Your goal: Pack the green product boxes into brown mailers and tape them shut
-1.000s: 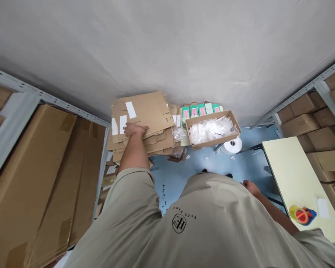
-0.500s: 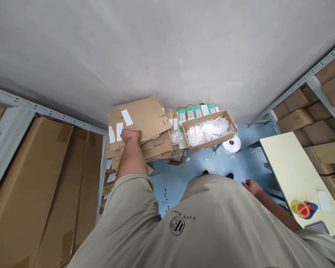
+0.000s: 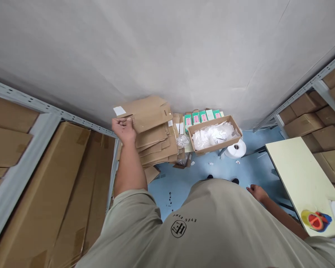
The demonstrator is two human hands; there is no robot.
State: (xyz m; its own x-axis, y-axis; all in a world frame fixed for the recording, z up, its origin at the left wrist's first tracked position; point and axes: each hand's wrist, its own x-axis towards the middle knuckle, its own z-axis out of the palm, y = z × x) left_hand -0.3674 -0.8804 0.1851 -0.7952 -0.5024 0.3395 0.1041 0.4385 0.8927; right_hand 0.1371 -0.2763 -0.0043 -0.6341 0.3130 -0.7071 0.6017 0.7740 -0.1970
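My left hand (image 3: pixel 124 129) is closed on the near left edge of a flattened cardboard box (image 3: pixel 152 113), its fingers curled at that edge. The piece lies tilted on top of a pile of flattened cardboard (image 3: pixel 156 148) and carries a white label (image 3: pixel 119 111) at its left end. My right hand (image 3: pixel 257 192) hangs low beside my body, fingers curled in. A small pale bit shows at its fingertips, too small to name.
Right of the pile stand an open carton (image 3: pixel 212 146) of white crumpled wrapping, green-and-pink boxes (image 3: pixel 196 118) and a white roll (image 3: pixel 236 149). A pale table (image 3: pixel 293 160) with a tape roll (image 3: pixel 312 220) is at right. Shelves of cartons (image 3: pixel 64 186) flank both sides.
My left hand has moved from the top of the cardboard to its left edge and now grips it there. The top piece has tilted. The view has shifted slightly; my right hand still hangs low.
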